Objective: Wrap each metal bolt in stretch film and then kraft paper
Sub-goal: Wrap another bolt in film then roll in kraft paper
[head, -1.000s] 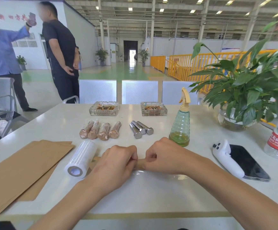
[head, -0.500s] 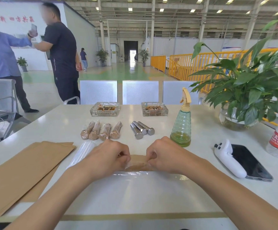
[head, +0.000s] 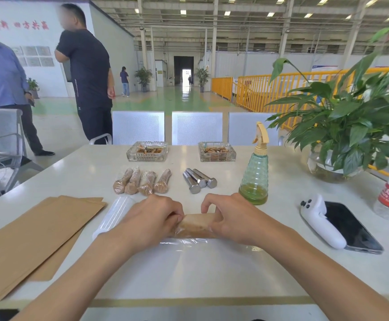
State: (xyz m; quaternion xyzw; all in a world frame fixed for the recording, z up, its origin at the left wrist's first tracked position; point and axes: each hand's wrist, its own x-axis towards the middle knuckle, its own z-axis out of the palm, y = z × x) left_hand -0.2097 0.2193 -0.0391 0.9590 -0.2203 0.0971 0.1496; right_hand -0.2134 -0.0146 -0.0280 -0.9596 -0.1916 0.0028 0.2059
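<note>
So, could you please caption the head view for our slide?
Both hands, left and right, roll a brown kraft-paper-wrapped bolt onto clear stretch film.

Factory hall, steel-truss roof (head: 246, 31), yellow safety railings (head: 270, 91), green painted floor (head: 177, 100)

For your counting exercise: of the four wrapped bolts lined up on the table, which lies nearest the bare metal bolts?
The rightmost wrapped bolt: it lies beside the gap before the bare metal bolts; the other three lie further left.

Your left hand (head: 152, 222) and right hand (head: 234, 218) pinch the ends of a paper-wrapped bolt (head: 197, 224) on stretch film (head: 202, 258) mid-table (head: 212, 283); four wrapped bolts (head: 142, 181) and three bare bolts (head: 199, 180) lie toward the far edge
</note>
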